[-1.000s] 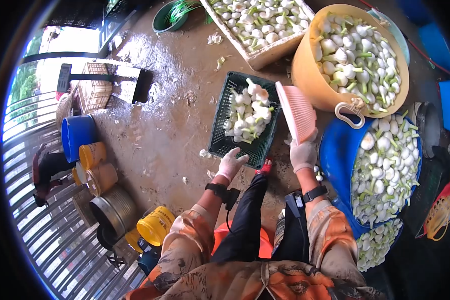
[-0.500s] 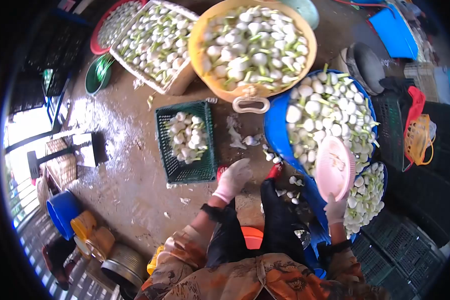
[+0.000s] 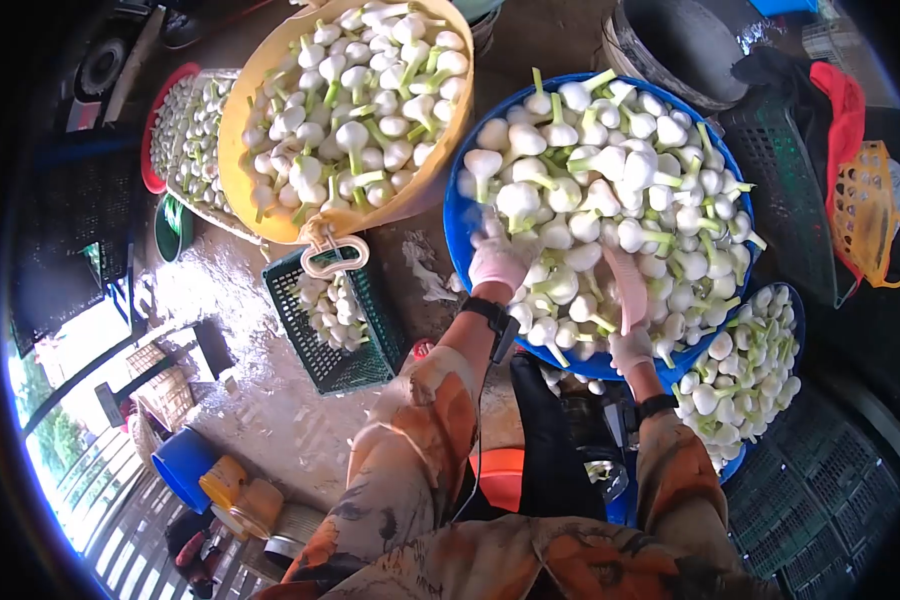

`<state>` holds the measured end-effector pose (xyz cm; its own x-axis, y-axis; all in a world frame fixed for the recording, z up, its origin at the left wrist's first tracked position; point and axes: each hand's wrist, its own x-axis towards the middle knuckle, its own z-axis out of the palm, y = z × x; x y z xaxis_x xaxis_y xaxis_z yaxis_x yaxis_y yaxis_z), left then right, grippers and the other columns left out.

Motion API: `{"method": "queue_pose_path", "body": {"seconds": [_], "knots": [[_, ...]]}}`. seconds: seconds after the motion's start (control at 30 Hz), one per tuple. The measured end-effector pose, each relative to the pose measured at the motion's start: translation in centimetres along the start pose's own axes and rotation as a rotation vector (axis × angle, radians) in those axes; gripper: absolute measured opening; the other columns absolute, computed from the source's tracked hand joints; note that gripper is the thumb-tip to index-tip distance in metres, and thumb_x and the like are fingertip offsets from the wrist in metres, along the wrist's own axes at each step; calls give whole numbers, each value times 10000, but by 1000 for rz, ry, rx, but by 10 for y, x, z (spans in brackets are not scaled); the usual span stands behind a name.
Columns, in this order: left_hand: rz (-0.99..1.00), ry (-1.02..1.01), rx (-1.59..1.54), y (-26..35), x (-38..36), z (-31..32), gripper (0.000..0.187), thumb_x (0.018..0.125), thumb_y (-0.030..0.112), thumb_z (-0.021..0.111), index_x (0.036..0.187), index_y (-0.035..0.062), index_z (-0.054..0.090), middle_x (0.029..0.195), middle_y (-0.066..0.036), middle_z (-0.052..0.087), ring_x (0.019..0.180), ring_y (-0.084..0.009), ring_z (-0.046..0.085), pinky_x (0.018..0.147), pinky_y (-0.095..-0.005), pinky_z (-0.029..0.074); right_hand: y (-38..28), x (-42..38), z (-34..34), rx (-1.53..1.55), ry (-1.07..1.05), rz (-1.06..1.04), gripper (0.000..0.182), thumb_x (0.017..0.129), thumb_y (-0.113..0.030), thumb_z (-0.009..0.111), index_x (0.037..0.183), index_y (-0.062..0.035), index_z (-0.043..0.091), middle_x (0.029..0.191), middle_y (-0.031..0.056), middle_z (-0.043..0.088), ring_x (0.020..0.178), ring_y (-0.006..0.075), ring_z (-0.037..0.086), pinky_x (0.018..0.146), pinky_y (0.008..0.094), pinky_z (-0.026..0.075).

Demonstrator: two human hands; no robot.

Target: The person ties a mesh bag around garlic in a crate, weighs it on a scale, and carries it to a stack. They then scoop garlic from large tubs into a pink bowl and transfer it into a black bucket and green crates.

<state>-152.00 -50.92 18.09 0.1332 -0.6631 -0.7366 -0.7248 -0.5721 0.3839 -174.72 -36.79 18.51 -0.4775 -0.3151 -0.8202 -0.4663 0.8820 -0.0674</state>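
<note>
A wide blue tub (image 3: 459,218) heaped with white garlic bulbs (image 3: 610,160) with trimmed green stems lies in front of me. My right hand (image 3: 630,350), in a pale glove, is closed on the rim of a pink plastic basket (image 3: 628,285). The basket is tipped on edge, its far side down among the bulbs. At the tub's left side my left hand (image 3: 498,262), gloved too, reaches over the garlic with fingers apart and slightly blurred; it holds nothing that I can make out.
A yellow tub (image 3: 235,150) of garlic stands at the upper left. Below it is a green crate (image 3: 345,375) with some bulbs. More garlic fills another container (image 3: 740,385) at the right. Dark crates (image 3: 820,490) and an orange perforated basket (image 3: 865,215) are farther right.
The view has shifted toward the blue tub. My right hand has lowered the pink basket from above the garlic into it. My left hand has moved from over the floor to the bulbs.
</note>
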Motion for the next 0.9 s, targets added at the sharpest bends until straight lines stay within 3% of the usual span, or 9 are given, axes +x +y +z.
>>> {"method": "queue_pose_path", "body": {"seconds": [0.03,0.13,0.27,0.43,0.5,0.63,0.73,0.8,0.9], "knots": [[-1,-47,-59,-15,13,19,939,750,531,645,1418,91,155,1278,-247,440,1077,-382,543,879,-400,460,14,14,6,88,3,-59,583,781,-143,578,1200,31,210,723,169,591,441,258,585,323,328,443],[24,-116,-301,-36,-1,33,780,780,509,625,1321,42,312,1058,-200,615,1034,-316,585,858,-381,463,18,4,-14,274,-101,-129,559,785,-176,590,1196,12,261,699,126,560,410,205,536,308,306,408],[206,109,-325,-59,-18,91,1001,714,684,580,1401,55,212,1002,-265,608,951,-424,582,784,-451,470,33,4,-18,579,-301,-138,492,803,-280,632,1153,-54,370,699,58,524,392,156,478,296,272,340],[-200,-128,-387,-18,-7,118,1014,712,619,646,1423,49,201,1160,-247,550,1052,-350,548,875,-399,428,30,20,0,636,-480,-81,203,878,-259,527,960,-84,464,588,29,478,369,122,446,293,245,312],[126,330,-452,-19,-6,131,957,722,571,668,1416,68,243,1157,-250,549,1037,-338,550,868,-404,427,27,13,-6,650,-461,-80,180,882,-248,518,936,-82,474,588,28,480,369,119,445,293,242,312],[-99,164,-639,-13,-22,129,769,698,545,699,1266,98,437,1127,-209,561,1066,-366,524,910,-415,410,21,-14,-31,674,-448,-109,130,881,-201,499,867,-73,495,584,24,481,367,110,438,296,232,310],[50,296,-604,-7,-41,134,692,719,518,696,1224,92,489,1119,-185,560,1055,-356,526,909,-398,409,19,-41,-47,688,-449,-129,103,866,-171,505,870,-68,505,571,22,479,367,108,442,303,226,317],[94,198,-790,4,-43,133,628,739,489,695,1161,52,536,1101,-178,563,1030,-331,541,899,-388,413,24,-51,-55,742,-410,-121,100,855,-163,512,861,-64,519,569,24,485,372,105,451,308,218,319],[120,237,-976,27,-54,126,458,816,304,694,1123,-3,552,935,-51,597,784,-101,563,681,-248,476,23,-66,-67,733,-329,-152,189,846,-184,512,710,-53,503,501,33,452,349,133,443,293,244,308]]}}
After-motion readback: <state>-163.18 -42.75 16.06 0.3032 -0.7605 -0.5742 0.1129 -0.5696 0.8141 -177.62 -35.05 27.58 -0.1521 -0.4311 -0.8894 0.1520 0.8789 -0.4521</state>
